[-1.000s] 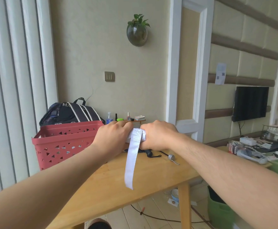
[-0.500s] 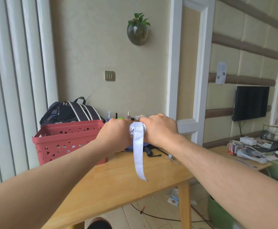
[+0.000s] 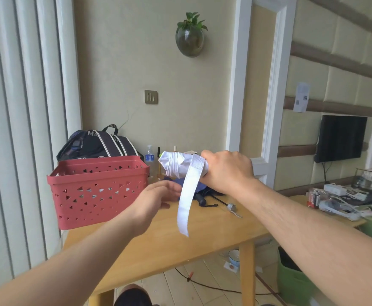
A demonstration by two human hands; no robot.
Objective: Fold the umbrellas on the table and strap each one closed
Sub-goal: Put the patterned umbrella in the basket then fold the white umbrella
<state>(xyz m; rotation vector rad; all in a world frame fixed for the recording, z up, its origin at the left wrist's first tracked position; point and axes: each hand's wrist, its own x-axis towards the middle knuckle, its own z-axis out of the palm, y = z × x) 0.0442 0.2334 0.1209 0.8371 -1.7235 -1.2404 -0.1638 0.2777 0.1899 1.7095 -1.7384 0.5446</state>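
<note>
My right hand [image 3: 226, 171] grips a folded white umbrella [image 3: 176, 165] and holds it level above the wooden table [image 3: 180, 241]. Its long white strap [image 3: 187, 199] hangs loose, straight down. My left hand [image 3: 156, 200] is below and to the left of the umbrella, blurred, fingers spread, holding nothing, close to the hanging strap. A dark blue umbrella [image 3: 199, 192] with a black handle lies on the table behind the strap, partly hidden by my hands.
A red perforated basket [image 3: 96, 188] stands on the table's left side, a dark backpack [image 3: 96, 143] behind it. Small bottles [image 3: 149, 155] line the wall. A metal cap [image 3: 231, 207] lies near the table's right edge. A cluttered side table [image 3: 344, 199] stands to the right.
My left hand has let go of the white umbrella and dropped down and left. The right hand alone now holds the umbrella; the strap still hangs free.
</note>
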